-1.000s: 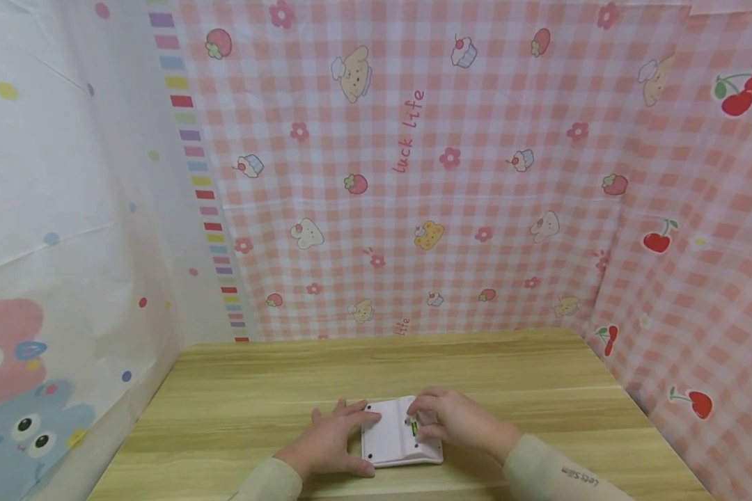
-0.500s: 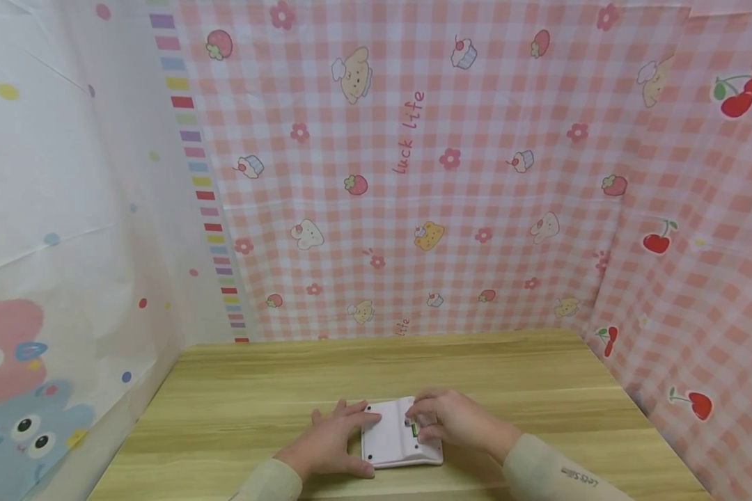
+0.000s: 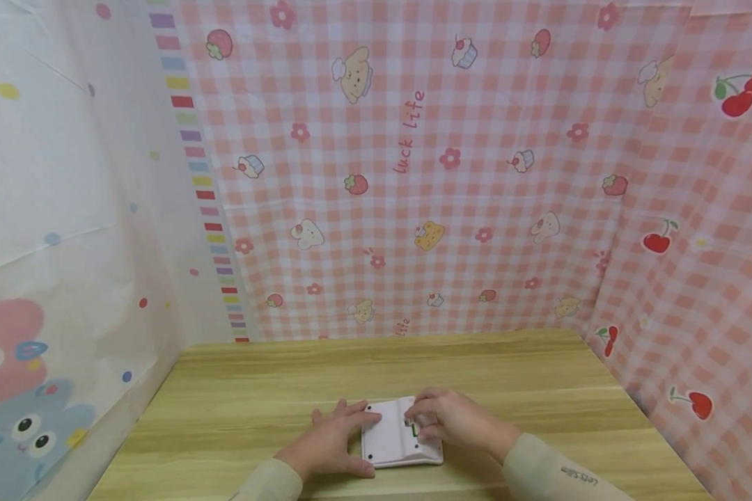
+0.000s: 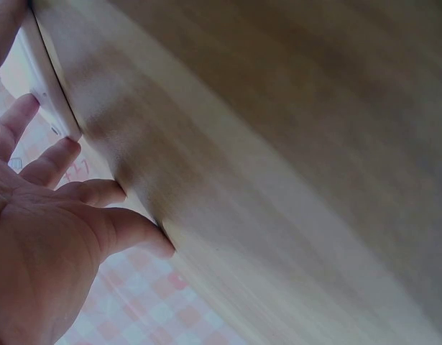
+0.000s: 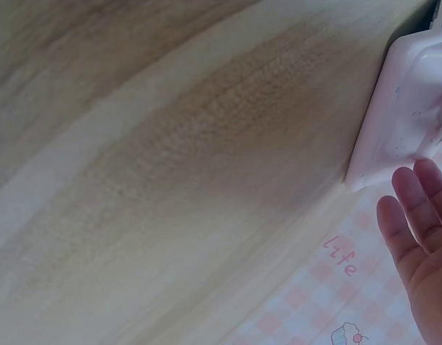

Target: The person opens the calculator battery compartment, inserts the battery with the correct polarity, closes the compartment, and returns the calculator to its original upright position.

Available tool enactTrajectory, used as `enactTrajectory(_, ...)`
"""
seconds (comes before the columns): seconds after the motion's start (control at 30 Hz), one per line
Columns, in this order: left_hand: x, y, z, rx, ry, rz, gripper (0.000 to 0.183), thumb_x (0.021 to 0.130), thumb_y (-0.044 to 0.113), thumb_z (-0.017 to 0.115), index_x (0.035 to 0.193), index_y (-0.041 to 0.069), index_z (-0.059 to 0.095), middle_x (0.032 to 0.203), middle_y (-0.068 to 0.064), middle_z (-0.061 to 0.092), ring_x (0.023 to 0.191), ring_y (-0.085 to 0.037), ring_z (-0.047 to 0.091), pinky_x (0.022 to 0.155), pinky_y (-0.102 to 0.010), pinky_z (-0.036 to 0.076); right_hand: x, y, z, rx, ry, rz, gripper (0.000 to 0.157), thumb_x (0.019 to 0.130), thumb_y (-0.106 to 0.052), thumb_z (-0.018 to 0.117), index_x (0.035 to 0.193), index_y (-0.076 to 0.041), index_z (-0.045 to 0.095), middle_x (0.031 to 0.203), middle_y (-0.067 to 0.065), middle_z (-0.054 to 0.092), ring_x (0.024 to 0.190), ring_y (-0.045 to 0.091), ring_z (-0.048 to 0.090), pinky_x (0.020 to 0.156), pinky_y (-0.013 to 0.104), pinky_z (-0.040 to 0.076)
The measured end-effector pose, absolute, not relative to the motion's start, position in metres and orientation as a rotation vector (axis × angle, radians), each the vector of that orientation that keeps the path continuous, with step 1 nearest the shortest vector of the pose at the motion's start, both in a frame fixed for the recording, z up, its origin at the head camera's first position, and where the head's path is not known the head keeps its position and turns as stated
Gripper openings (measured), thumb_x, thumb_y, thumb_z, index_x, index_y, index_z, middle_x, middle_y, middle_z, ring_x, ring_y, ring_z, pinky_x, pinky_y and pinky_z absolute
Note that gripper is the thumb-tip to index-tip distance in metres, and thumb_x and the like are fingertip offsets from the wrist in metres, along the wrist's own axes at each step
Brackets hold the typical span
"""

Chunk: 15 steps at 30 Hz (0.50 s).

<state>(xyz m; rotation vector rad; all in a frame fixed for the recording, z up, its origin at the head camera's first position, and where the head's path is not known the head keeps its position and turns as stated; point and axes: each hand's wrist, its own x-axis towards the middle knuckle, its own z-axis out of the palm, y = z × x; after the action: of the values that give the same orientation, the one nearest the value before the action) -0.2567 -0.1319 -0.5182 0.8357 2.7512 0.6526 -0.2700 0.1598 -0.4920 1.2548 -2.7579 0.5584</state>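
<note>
Now the left hand [image 3: 331, 440] lies spread on the white device [image 3: 387, 437]; its green slot [image 3: 414, 431] sits just left of the nearer right hand [image 3: 456, 419], pinching or not, can't tell.

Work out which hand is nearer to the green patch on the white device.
Right. The right hand is close beside the green patch; the left hand is farther off, touching the opposite end of the white device.
</note>
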Motion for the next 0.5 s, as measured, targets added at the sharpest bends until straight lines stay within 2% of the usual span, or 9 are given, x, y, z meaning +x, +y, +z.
enactTrajectory(0.5, -0.2556, -0.1314, -0.5170, 0.835, 2.759, 0.652, 0.085, 0.069, 0.064, 0.079, 0.144, 0.038, 0.048, 0.160, -0.007, 0.036, 0.145, -0.055, 0.024, 0.097, -0.089, 0.011, -0.2720, 0.1611, -0.4940, 1.261, -2.768, 0.526, 0.037, 0.083, -0.035, 0.076, 0.119, -0.029, 0.071, 0.116, -0.006, 0.064, 0.099, 0.005, 0.061, 0.083, 0.023, 0.056)
